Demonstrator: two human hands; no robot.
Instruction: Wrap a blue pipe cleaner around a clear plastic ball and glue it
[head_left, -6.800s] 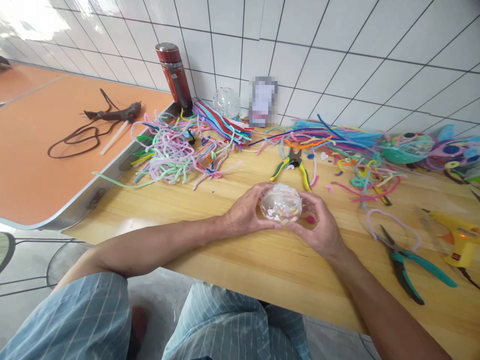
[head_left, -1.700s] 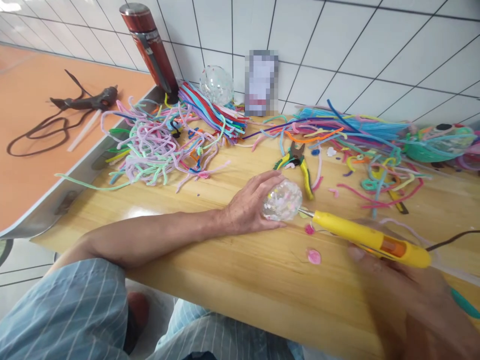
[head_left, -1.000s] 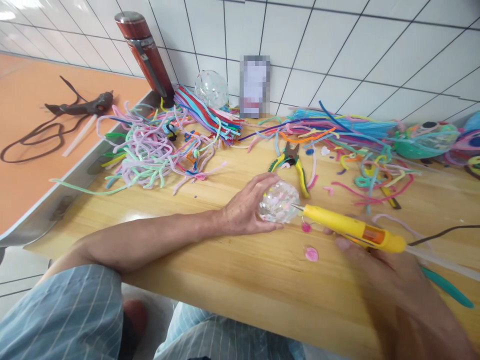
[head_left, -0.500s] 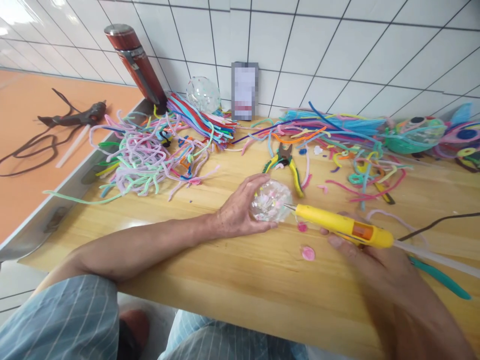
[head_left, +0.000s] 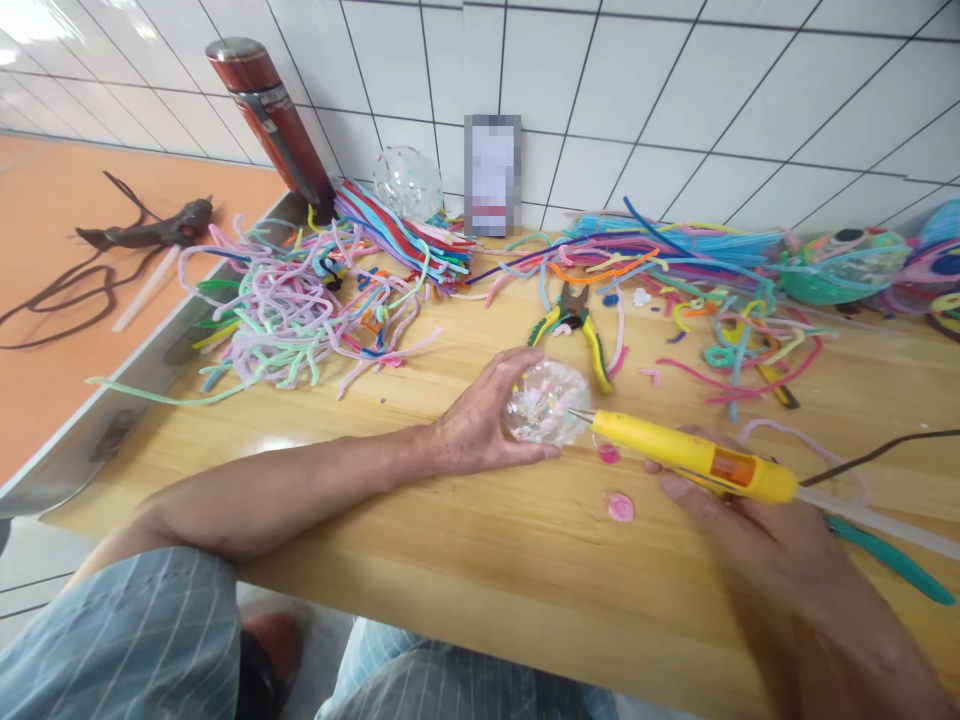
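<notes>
My left hand [head_left: 491, 415] is closed around the left side of a clear plastic ball [head_left: 551, 402] with pink, white and yellow bits in it. In my right hand [head_left: 739, 520] is a yellow hot glue gun [head_left: 694, 450]. Its metal nozzle points left and meets or nearly meets the ball's right side; I cannot tell if they touch. A clear glue stick [head_left: 885, 522] sticks out of the gun's back end. Below the nozzle, a small dark pink disc [head_left: 607, 454] and a paler pink disc [head_left: 620, 507] lie on the wooden table [head_left: 450, 560].
Yellow-handled pliers [head_left: 574, 320] lie behind the ball. Tangled pipe cleaners [head_left: 285, 310] cover the left; bundled blue ones [head_left: 675, 240] lie along the tiled wall. A red flask [head_left: 270, 125], a phone [head_left: 492, 175] and another clear ball [head_left: 409, 185] stand there. A black glue gun [head_left: 157, 230] rests far left.
The view has shifted slightly. Both hands keep their holds, and the nozzle stays at the ball's right side with no clear movement.
</notes>
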